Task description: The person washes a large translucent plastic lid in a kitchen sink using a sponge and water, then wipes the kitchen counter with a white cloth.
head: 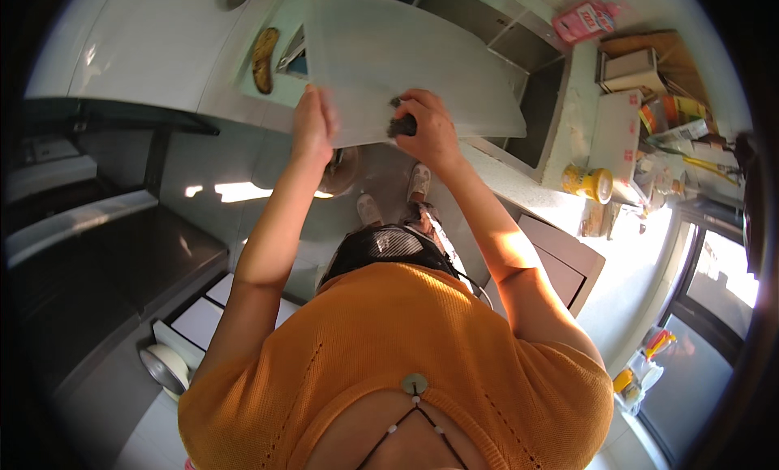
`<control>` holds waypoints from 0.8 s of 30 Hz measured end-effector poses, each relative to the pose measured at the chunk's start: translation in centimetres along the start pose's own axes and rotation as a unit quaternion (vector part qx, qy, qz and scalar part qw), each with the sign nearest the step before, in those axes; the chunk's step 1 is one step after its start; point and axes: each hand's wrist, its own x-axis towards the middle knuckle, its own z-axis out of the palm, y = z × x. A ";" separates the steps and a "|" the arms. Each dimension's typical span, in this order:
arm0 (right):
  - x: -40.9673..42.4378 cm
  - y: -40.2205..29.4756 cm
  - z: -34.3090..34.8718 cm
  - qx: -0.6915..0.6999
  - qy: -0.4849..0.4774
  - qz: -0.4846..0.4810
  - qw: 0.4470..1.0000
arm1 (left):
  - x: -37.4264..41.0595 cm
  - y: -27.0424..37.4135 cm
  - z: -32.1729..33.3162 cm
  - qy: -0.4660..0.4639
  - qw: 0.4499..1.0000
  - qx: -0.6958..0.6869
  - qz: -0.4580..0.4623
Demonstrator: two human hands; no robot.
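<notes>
A large translucent frosted panel (389, 56) spans the counter edge and part of the sink before me. My left hand (313, 126), slightly blurred, grips its left edge near the front corner. Held in the curled fingers of my right hand (429, 126) is a dark scrubber (401, 127), which looks like steel wool. It lies against the panel's near part, or just above it; I cannot tell which. Whether the panel rests on the counter beneath is hidden.
A browned banana (265, 61) lies left of the panel. To the right are the metal sink (541, 111), a pink bottle (584, 22), a yellow jar (587, 184) and a cluttered white box (614, 135). A round pot-like vessel (341, 171) is below the counter edge.
</notes>
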 end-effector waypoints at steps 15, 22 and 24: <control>-7.6 23.8 -10.0 -0.122 0.030 0.237 0.963 | 0.0 -1.3 -1.2 0.069 0.980 0.161 0.093; -2.3 11.0 -3.9 0.040 0.062 0.081 0.994 | 2.2 1.4 -0.1 0.068 0.845 0.462 0.260; -1.7 6.9 -2.2 0.086 0.050 0.017 0.995 | 2.5 1.7 2.4 0.071 0.865 0.418 0.267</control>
